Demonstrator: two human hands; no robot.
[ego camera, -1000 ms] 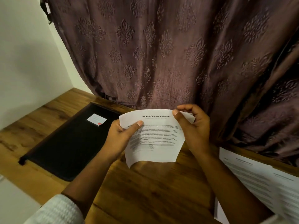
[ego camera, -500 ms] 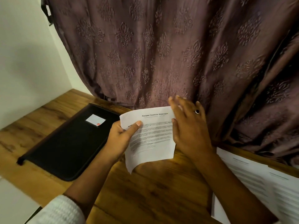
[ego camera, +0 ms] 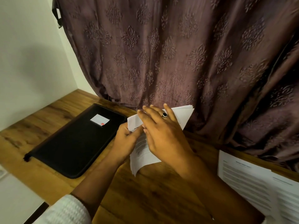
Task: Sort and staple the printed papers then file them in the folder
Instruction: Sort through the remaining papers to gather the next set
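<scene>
We are watching the left hand (ego camera: 125,139) gripping the papers (ego camera: 145,152) at their left edge, thumb pressing on the top sheet and fingers curling underneath. The right hand (ego camera: 161,135) is lying flat over the same papers, fingers straight and spread, and it is wearing a dark ring (ego camera: 164,114). The papers are hanging above the desk (ego camera: 153,191), bending downward at the near corner, with their far corner sticking out just in front of the curtain (ego camera: 178,54).

To the left, a black folder (ego camera: 72,143) is lying flat on the desk with a white label (ego camera: 99,122) facing up. It is sitting closed, so we are not seeing its contents. To the right, more printed sheets (ego camera: 258,188) are resting on the desk, well apart from the hands. A white sleeve (ego camera: 64,210) is covering the left forearm.
</scene>
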